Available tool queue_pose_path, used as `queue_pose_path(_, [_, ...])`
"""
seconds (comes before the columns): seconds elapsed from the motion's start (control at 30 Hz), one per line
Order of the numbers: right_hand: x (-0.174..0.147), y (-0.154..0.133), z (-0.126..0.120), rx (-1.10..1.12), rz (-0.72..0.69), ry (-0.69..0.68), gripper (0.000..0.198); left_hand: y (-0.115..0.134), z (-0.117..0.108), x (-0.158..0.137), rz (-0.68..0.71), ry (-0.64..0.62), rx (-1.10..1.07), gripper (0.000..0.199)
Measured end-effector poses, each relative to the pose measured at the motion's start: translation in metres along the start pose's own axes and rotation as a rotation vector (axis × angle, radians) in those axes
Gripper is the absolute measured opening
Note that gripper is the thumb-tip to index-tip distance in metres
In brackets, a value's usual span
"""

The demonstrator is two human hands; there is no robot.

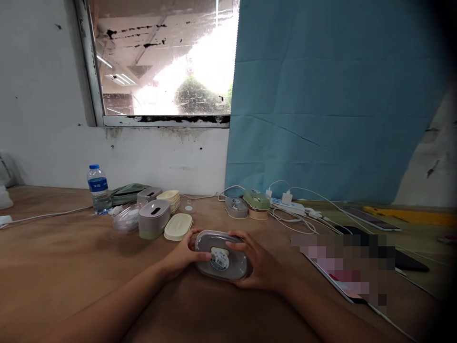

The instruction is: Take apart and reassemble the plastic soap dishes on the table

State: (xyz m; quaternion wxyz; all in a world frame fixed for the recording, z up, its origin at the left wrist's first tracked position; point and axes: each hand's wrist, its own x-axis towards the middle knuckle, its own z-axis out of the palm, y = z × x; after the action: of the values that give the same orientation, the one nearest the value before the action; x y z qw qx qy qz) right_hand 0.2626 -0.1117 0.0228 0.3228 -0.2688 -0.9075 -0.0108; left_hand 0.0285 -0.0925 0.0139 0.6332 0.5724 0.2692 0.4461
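Note:
A grey oval plastic box (235, 267) with a clear top is tilted toward me above the table. A round printed label (220, 258) sits on its face. My left hand (181, 257) is closed on the box's left end, the thumb lying across the front near the label. Around the right end wraps my right hand (263, 261), with its fingers over the top edge and front. The box's underside and back are hidden. Just beyond my left hand lie a cream oval lid (178, 226) and a mauve and green box with a slotted top (154, 219).
Stacked cream lids (168, 198), clear plastic covers (125, 218) and a water bottle (98, 189) stand at the back left. Behind my right hand are a small grey box (236, 207), a green-topped box (257, 204) and a power strip (288, 206) with tangled cables. A phone (371, 219) lies farther right.

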Motion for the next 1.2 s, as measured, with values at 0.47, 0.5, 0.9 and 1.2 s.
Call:
queue_pose_path(0.47, [0.004,0.005,-0.007,-0.303,-0.220,0.126,0.061,0.013,-0.001,-0.006,0.246,0.022,0.117,0.081])
queue_pose_path(0.5, [0.005,0.005,-0.009,-0.344,-0.262,0.128,0.061,0.012,0.000,-0.005,0.200,0.033,0.076,0.079])
queue_pose_path(0.9, [0.011,0.029,-0.006,-0.485,-0.352,0.144,0.040,0.007,-0.015,0.007,0.163,0.061,-0.116,0.039])
queue_pose_path(1.2, [0.084,0.123,0.000,-0.784,0.329,-0.029,0.058,0.003,-0.051,0.021,0.321,0.605,0.539,0.021])
